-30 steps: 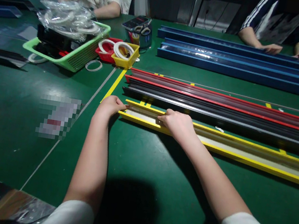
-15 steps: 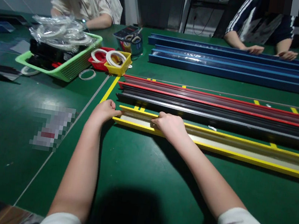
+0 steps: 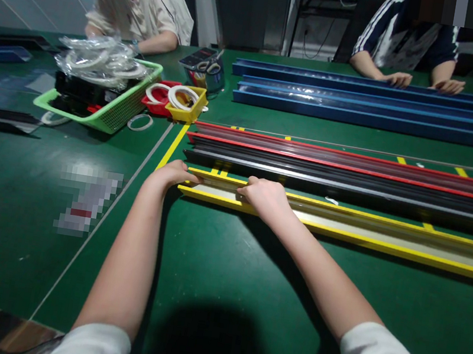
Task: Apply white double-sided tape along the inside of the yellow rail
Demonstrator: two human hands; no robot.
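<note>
A long yellow channel (image 3: 371, 234) with a pale inside lies across the green table (image 3: 226, 271), running off to the right. My left hand (image 3: 173, 174) grips its left end, fingers curled over the end. My right hand (image 3: 265, 196) rests a little further along, fingers bent over the channel's rims and pressing into it. What lies under those fingers is hidden. Just behind it lie long red and black channels (image 3: 354, 172).
Blue channels (image 3: 374, 103) lie at the back, where a person's hands (image 3: 422, 82) rest. At back left stand a green basket (image 3: 108, 106) with bagged tape rolls, small red and yellow bins (image 3: 185, 106) with white tape rolls, and another seated person.
Both hands stay on the yellow channel's left end with little shift. My head has tilted, so the scene sits slightly differently in view.
</note>
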